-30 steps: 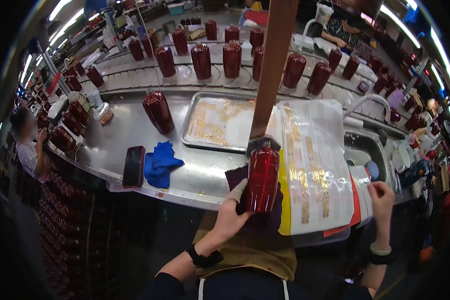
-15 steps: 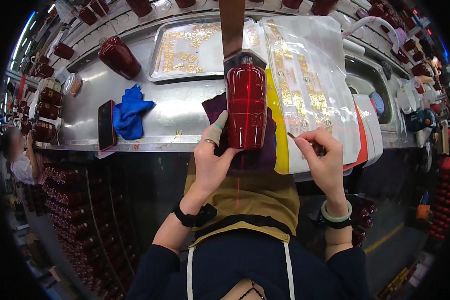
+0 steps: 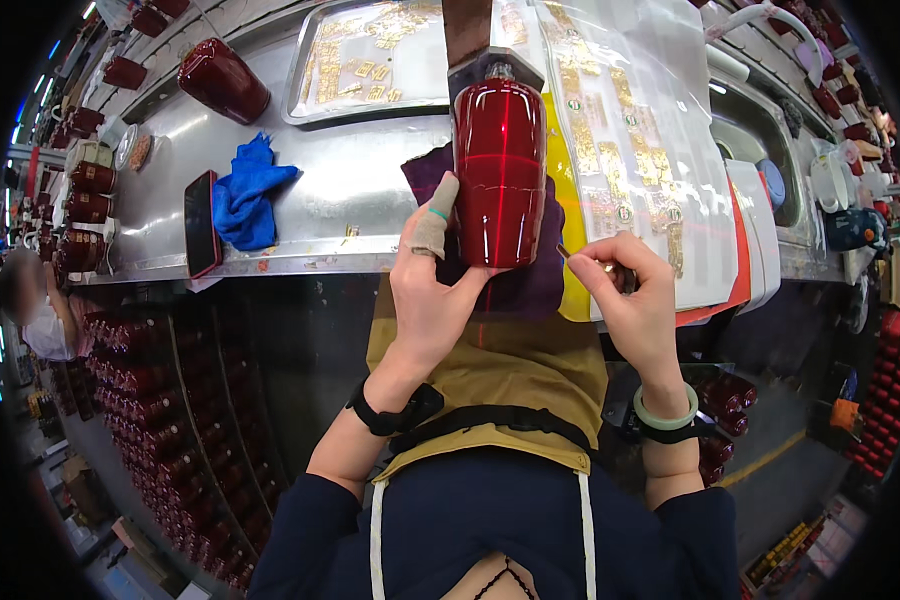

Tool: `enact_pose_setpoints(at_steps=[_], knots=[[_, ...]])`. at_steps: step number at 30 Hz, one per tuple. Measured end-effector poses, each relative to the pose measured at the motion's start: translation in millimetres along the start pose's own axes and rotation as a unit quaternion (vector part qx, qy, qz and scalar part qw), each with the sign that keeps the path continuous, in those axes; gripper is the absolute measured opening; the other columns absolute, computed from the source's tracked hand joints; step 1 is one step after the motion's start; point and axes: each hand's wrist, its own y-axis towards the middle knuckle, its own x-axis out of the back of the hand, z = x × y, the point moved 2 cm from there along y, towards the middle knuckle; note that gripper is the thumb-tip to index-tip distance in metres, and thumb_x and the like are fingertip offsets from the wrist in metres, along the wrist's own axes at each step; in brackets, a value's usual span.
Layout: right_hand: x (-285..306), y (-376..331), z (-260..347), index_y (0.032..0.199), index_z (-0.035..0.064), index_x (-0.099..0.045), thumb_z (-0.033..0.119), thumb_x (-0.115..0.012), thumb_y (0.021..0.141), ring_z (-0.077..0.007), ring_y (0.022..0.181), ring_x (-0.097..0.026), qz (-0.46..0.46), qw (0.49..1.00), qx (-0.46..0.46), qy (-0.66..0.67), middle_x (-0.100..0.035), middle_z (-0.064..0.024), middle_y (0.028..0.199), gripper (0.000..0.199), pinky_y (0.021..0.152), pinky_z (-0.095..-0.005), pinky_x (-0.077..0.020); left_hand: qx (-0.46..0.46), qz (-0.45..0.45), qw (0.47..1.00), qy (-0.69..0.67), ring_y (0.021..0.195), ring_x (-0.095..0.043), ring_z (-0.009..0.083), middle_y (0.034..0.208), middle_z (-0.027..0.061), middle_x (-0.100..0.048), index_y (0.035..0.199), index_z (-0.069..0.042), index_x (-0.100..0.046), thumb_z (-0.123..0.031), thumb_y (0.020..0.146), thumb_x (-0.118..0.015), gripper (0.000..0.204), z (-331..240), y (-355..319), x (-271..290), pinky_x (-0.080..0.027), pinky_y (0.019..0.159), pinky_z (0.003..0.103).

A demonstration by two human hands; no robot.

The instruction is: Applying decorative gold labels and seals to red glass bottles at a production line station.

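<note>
Red bottle (image 3: 500, 195) rests over the purple cloth (image 3: 522, 292), neck away from me. My left hand (image 3: 430, 265) holds its near end; my right hand (image 3: 632, 285) pinches a thin piece, too small to identify. I should keep the glossy surface steady, judging alignment by the red light lines (image 3: 503, 130).

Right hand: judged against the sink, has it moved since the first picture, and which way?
Yes: the right hand has moved left, away from the sink and toward the bottle.
</note>
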Motion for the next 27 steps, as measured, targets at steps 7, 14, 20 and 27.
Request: enact_pose_setpoints(at_steps=[7, 14, 20, 27], knots=[[-14.1, -1.2, 35.4, 0.093, 0.0013, -0.075, 0.007, -0.078, 0.091, -0.0101, 0.067, -0.054, 0.048, 0.996, 0.058, 0.058, -0.065, -0.0030, 0.080, 0.007, 0.060, -0.0259, -0.0404, -0.002, 0.045, 0.999, 0.028, 0.142, -0.050, 0.0363, 0.153, 0.0230, -0.051, 0.157, 0.003, -0.040, -0.001, 0.079, -0.079, 0.087, 5.7, -8.8, 3.2, -0.033, 0.122, 0.046], [-34.8, 4.5, 17.2, 0.092, 0.0014, -0.075, 0.009, -0.079, 0.091, -0.0103, 0.065, -0.053, 0.081, 0.995, 0.029, 0.050, -0.063, -0.0033, 0.077, 0.009, 0.060, -0.0257, -0.0420, 0.108, 0.091, 0.949, -0.283, 0.156, -0.030, 0.0280, 0.167, 0.0197, -0.034, 0.162, 0.006, -0.027, -0.002, 0.097, -0.052, 0.070, 5.2, -16.4, 12.7, -0.019, 0.129, 0.040], [-37.2, 1.4, 7.7, 0.092, 0.0016, -0.075, 0.012, -0.080, 0.091, -0.0073, 0.063, -0.048, 0.060, 0.997, -0.003, 0.053, -0.063, -0.0011, 0.076, 0.012, 0.057, -0.0251, -0.0364, 0.110, 0.054, 0.957, -0.262, 0.154, -0.033, 0.0247, 0.167, 0.0190, -0.033, 0.162, 0.006, -0.027, -0.011, 0.107, -0.055, 0.064, 2.9, -18.6, -0.5, -0.026, 0.126, 0.038], [-43.1, -2.8, -5.9, 0.089, 0.0012, -0.074, 0.013, -0.083, 0.090, -0.0059, 0.063, -0.045, 0.023, 0.995, -0.058, 0.083, -0.062, 0.0009, 0.077, 0.015, 0.057, -0.0249, -0.0333, 0.102, 0.054, 0.961, -0.252, 0.155, -0.031, 0.0259, 0.169, 0.0191, -0.031, 0.163, 0.006, -0.025, -0.008, 0.105, -0.058, 0.068, 0.3, -19.4, -1.1, -0.024, 0.127, 0.039]])
